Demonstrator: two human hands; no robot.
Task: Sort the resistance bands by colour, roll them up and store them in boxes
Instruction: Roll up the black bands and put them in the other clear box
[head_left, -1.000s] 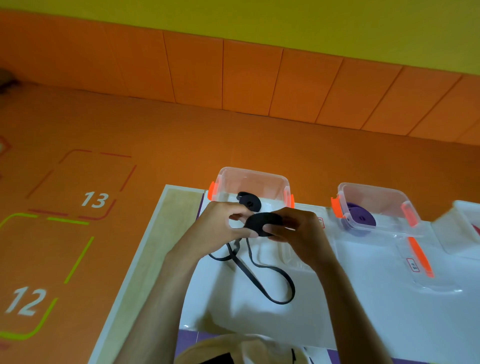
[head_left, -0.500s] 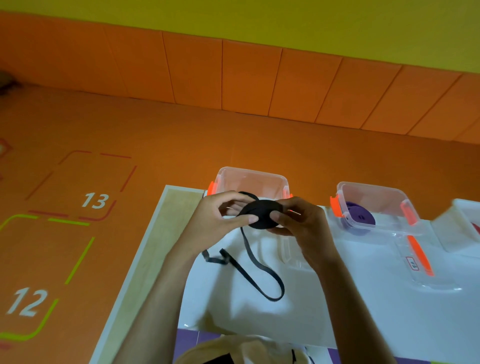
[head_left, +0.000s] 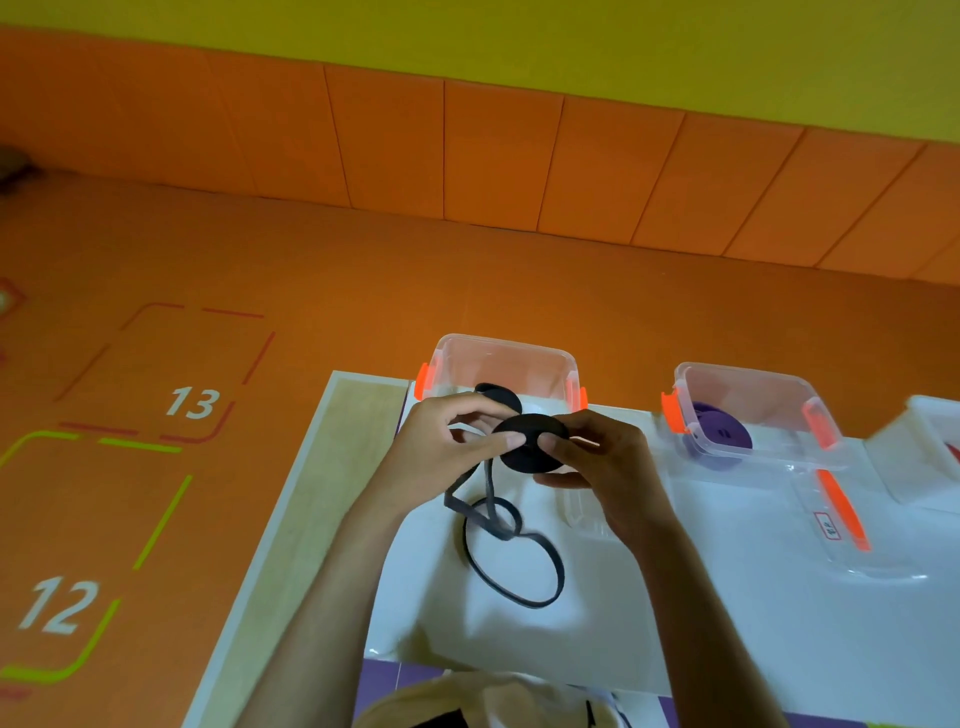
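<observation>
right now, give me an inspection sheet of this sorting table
surface: white table, wood-coloured strip along its left edge
job's things: black resistance band half rolled and held above the table; its loose tail lies looped on the table; left clear box holds one rolled black band; right clear box holds purple rolls
clutter: clear lid with orange latch lies in front of the right box; white container at the right edge, contents unclear
hands: left hand and right hand, fingers of both pinch the roll
cables: nothing seen
surroundings: orange floor painted with 12 and 13; orange panelled wall, yellow above
</observation>
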